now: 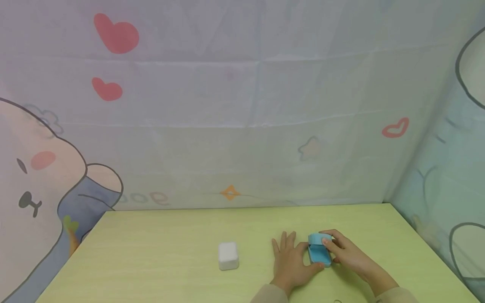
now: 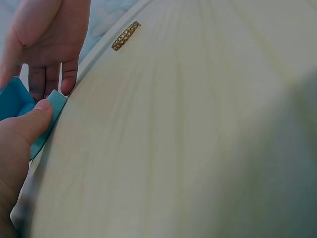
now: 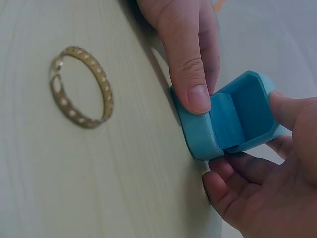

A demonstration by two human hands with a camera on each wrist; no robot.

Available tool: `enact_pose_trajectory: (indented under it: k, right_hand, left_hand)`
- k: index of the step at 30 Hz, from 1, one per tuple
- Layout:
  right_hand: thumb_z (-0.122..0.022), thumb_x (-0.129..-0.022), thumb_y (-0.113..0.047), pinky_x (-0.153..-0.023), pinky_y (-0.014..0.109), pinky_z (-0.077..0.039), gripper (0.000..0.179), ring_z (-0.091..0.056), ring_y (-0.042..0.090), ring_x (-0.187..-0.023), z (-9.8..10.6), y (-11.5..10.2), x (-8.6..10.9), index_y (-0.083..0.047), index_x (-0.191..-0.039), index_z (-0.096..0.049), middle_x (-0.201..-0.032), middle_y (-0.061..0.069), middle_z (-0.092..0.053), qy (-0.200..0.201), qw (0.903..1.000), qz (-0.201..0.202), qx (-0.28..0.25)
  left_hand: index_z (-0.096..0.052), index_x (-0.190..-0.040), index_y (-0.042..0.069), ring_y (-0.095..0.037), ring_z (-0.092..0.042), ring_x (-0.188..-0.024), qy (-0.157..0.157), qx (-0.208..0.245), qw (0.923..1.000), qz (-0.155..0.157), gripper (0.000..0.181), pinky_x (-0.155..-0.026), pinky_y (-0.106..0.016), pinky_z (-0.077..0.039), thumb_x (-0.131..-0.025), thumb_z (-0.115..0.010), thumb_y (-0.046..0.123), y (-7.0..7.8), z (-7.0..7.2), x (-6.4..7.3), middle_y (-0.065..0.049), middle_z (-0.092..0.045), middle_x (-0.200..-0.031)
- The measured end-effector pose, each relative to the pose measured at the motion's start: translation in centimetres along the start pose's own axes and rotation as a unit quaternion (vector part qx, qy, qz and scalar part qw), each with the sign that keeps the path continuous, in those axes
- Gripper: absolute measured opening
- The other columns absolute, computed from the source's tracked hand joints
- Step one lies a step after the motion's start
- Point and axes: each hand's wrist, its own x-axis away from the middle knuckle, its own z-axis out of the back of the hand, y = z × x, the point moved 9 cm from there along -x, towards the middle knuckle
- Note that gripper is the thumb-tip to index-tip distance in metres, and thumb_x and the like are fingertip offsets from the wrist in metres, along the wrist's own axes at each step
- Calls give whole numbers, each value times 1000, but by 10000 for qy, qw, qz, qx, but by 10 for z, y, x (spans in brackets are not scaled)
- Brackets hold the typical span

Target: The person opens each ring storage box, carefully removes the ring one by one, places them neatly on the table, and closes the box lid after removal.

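Observation:
A small blue ring box (image 1: pixel 319 254) stands on the table with its lid raised, between my two hands. My left hand (image 1: pixel 291 265) has its thumb on the box's front edge and its index finger at the left side, holding the base; its other fingers spread on the table. My right hand (image 1: pixel 350 254) grips the raised lid (image 3: pixel 255 111), thumb on the lid's edge and fingers behind it. The inside of the box looks bare in the right wrist view. A gold ring (image 3: pixel 81 88) with a pierced pattern and a gap lies on the table nearer me.
A white rounded box (image 1: pixel 228 256) stands on the table left of my hands. The pale yellow table (image 1: pixel 151 252) meets a printed cloth backdrop (image 1: pixel 242 105) at its far edge, and cloth hangs on the right as well.

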Motion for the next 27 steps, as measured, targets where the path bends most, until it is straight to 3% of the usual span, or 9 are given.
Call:
enact_pose_trajectory:
  k: [11, 27]
  right_hand:
    - [-39, -102, -33, -81, 43, -50, 49, -51, 33, -115, -2, -2, 0, -2, -140, -31, -131, 29, -46, -252, 9995, 193, 57]
    - [-41, -102, -29, -85, 47, -50, 47, -50, 31, -115, -2, 0, 4, -2, -139, -31, -132, 29, -45, -454, 9980, 414, 120]
  left_hand:
    - [-62, -119, 29, -39, -26, -141, -20, -120, 9999, 10, 62, -110, -66, -14, -76, -55, 72, -2, -3, -3, -9, -43, -146]
    - [-63, -117, 29, -39, -25, -141, -61, 67, 10000, 18, 59, -110, -66, -13, -75, -58, 70, 0, 0, -1, -9, -42, -146]
